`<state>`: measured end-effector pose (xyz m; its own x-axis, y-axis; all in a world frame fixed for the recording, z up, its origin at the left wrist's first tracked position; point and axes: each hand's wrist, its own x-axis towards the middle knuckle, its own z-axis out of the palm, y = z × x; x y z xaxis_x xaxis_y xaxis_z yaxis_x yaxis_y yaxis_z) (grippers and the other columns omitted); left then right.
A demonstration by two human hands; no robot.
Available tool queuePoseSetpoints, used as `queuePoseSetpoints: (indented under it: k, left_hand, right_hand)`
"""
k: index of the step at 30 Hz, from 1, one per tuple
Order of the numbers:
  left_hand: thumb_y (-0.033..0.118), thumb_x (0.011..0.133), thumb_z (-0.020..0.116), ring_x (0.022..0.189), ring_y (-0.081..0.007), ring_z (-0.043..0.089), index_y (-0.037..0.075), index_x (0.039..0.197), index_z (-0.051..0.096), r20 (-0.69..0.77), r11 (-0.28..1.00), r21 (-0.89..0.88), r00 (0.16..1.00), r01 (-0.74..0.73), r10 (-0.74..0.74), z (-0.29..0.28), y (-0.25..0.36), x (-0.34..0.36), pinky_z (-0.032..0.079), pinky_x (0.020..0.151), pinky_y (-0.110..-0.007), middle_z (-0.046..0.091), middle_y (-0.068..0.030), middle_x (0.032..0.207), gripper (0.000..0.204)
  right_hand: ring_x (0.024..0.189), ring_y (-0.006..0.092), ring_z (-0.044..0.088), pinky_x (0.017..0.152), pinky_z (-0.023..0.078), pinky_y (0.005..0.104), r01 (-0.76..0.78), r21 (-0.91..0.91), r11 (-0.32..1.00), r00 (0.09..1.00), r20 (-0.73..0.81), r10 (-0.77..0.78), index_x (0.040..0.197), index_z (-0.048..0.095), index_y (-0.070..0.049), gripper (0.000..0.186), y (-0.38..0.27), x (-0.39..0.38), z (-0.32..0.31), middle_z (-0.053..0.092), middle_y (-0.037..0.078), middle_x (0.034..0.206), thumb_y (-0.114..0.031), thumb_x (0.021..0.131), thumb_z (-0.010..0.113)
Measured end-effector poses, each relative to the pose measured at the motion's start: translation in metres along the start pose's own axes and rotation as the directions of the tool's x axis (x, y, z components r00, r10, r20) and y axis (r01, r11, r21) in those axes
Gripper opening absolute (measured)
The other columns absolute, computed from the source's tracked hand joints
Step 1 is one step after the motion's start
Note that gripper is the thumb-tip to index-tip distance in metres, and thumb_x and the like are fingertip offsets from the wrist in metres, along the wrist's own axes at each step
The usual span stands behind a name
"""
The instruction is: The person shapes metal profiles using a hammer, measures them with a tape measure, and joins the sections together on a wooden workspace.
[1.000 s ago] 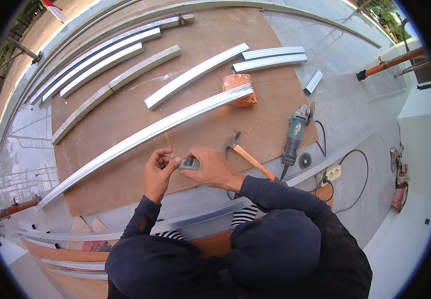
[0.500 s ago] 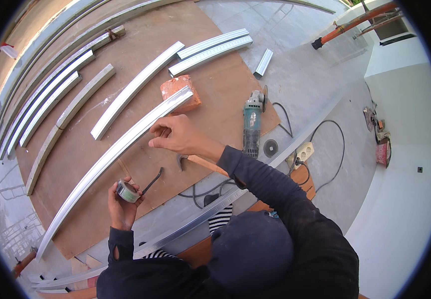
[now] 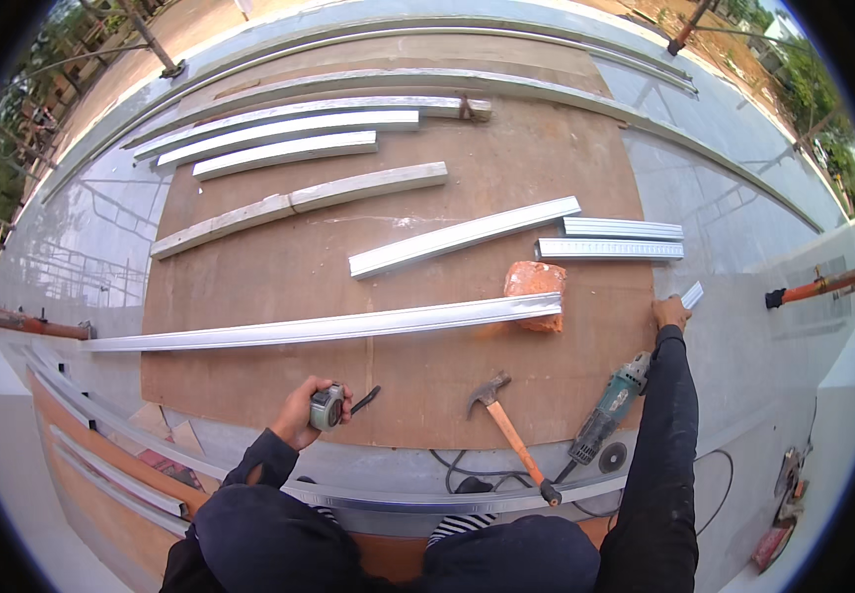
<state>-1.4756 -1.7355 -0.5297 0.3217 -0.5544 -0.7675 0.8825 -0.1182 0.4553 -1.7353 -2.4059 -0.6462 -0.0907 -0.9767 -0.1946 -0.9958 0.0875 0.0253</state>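
Tape measure (image 3: 326,407), inside left grip (image 3: 298,412)

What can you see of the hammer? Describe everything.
The hammer has a dark metal head with a curved claw and an orange-brown handle that looks wooden, ending in a dark tip. It lies with its head on the brown board, the handle slanting down to the right past the board's edge. Its tip overlaps the silver metal strip in view; whether it rests there is unclear. Neither the left hand nor the right hand touches it.
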Motion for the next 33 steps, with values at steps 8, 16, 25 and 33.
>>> queuePoseSetpoints:
  k: [8,16,25,33]
  left_hand:
    - [0.029,0.1,0.045,0.074,-0.0179,0.067,0.0,0.102,0.066,0.095,0.998,-0.012,0.993,-0.066,0.067,-0.005,-0.016,0.009,0.054,0.064,-0.03,0.069,-0.0092,0.089,0.035]
    - [0.029,0.096,0.051,0.066,-0.0171,0.066,0.003,0.097,0.064,-0.075,0.996,0.084,0.996,-0.039,0.045,0.021,-0.029,0.003,0.052,0.054,-0.03,0.07,-0.009,0.083,0.029]
    - [0.03,0.099,0.057,0.067,-0.0158,0.066,0.01,0.104,0.058,-0.13,0.973,-0.069,0.969,-0.219,0.208,-0.017,-0.027,0.011,0.05,0.051,-0.03,0.07,-0.008,0.083,0.02]
    - [0.041,0.094,0.069,0.066,-0.0108,0.059,0.013,0.103,0.058,-0.048,0.977,-0.195,0.996,-0.089,0.082,-0.052,-0.042,-0.021,0.043,0.054,-0.027,0.066,-0.001,0.084,0.031]
  right_hand:
    - [0.108,0.0307,0.067,0.096,0.049,0.0459,0.307,0.693,0.652,0.945,-0.301,-0.125,0.128,0.065,-0.009,0.049,0.109,0.168,-0.019,0.069,0.015,0.121,-0.036,0.087,0.063]
    - [0.117,0.0303,0.058,0.105,0.045,0.045,0.531,0.847,0.021,0.474,-0.276,-0.837,0.123,0.062,-0.012,0.037,0.011,-0.147,-0.101,0.062,0.011,0.123,-0.027,0.09,0.066]
    - [0.092,0.015,0.06,0.078,0.052,0.0267,0.143,0.769,0.623,-0.244,0.637,-0.731,0.122,0.059,-0.001,0.046,-0.044,-0.462,-0.086,0.055,0.008,0.115,-0.007,0.079,0.075]
    - [0.112,0.026,0.061,0.09,0.053,0.0331,0.183,0.854,0.487,0.029,0.491,-0.871,0.148,0.039,-0.008,0.068,-0.023,-0.529,-0.017,0.042,0.02,0.148,-0.032,0.094,0.073]
